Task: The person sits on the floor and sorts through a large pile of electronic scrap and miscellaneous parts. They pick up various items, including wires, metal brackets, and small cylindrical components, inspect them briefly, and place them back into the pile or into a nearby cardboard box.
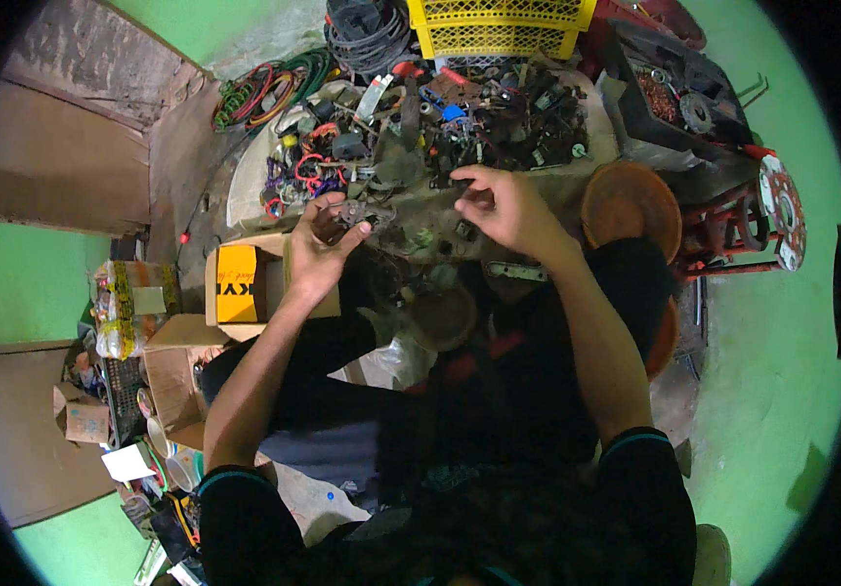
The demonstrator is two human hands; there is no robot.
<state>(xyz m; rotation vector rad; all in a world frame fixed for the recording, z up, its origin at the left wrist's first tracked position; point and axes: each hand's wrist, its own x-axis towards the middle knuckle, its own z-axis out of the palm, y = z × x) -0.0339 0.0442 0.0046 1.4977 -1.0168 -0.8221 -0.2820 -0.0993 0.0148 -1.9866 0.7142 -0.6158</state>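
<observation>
My left hand (pixel 318 251) is closed around a small greyish metal part (pixel 370 213), pinched between thumb and fingers above the near edge of the cluttered worktop. What kind of part it is cannot be made out. To its right, my right hand (pixel 513 213) hovers over the same edge, fingers loosely curled and thumb apart from the forefinger; nothing shows between them. A small dark piece (pixel 464 230) lies just below its fingertips. Behind both hands spreads a heap of dark small parts (pixel 508 122), with red and purple loops of wire (pixel 313 174) at its left.
A yellow plastic crate (pixel 499 29) and coiled cables (pixel 367 39) stand at the back. On the right are a brown round basin (pixel 630 210), a black tray (pixel 679 93) and a red metal frame (pixel 743 230). An open cardboard box (pixel 274 252) sits by my left forearm.
</observation>
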